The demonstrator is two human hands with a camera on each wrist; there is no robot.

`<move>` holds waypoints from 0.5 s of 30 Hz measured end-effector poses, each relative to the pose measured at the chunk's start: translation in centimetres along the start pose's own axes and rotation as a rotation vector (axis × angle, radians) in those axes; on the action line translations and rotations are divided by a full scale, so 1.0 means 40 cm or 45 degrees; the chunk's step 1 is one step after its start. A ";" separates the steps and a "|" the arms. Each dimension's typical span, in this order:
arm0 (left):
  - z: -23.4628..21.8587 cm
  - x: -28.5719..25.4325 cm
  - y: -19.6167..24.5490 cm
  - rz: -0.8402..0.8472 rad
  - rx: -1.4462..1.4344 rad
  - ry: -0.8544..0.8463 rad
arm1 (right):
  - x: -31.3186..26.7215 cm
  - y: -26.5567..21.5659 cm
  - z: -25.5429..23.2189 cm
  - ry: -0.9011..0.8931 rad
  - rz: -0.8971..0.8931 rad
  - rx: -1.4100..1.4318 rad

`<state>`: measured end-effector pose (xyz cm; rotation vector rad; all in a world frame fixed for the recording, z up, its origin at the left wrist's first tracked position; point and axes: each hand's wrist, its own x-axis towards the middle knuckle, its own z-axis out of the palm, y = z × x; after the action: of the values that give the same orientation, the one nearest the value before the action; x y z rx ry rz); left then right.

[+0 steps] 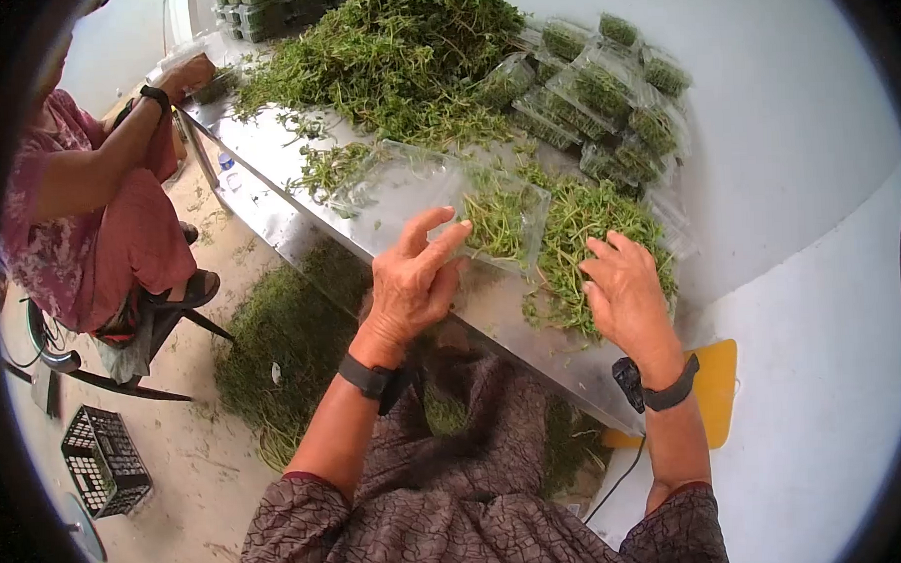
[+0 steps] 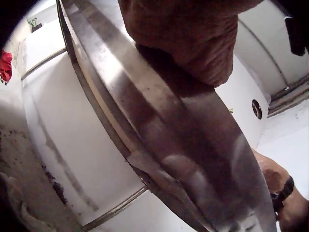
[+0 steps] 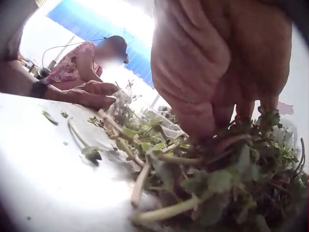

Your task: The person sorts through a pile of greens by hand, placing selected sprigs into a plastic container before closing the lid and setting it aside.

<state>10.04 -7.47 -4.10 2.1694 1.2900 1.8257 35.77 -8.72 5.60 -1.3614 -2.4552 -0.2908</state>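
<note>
A clear plastic clamshell box (image 1: 426, 161) lies unfolded on the metal table, with leafy green stems (image 1: 496, 220) in its right half. My left hand (image 1: 411, 278) is at the near side of this box, index finger stretched out and fingertips right at the greens. To the right, my right hand (image 1: 630, 293) reaches into a loose heap of greens (image 1: 592, 212), thumb and fingers apart. In the right wrist view its fingers (image 3: 188, 104) point down into the stems (image 3: 169, 205), which hide the fingertips. The left wrist view shows mostly the table's metal edge (image 2: 159, 121).
A big mound of greens (image 1: 393, 60) covers the table's far side, beside stacked filled boxes (image 1: 593, 93). Another person (image 1: 100, 194) sits at the left. More greens (image 1: 284, 347) lie on the floor, near a black crate (image 1: 106, 460). A white wall (image 1: 792, 121) borders the right.
</note>
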 end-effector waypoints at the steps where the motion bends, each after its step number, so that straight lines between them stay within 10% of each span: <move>1: 0.000 -0.001 -0.002 0.023 -0.009 0.000 | -0.007 0.012 0.007 0.015 -0.020 -0.041; 15: 0.007 -0.004 0.000 0.023 0.004 0.040 | 0.004 -0.036 0.015 0.005 -0.168 -0.104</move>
<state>10.27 -7.44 -4.30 2.1699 1.2841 1.8736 34.34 -9.16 5.06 -1.2301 -2.5606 -0.4281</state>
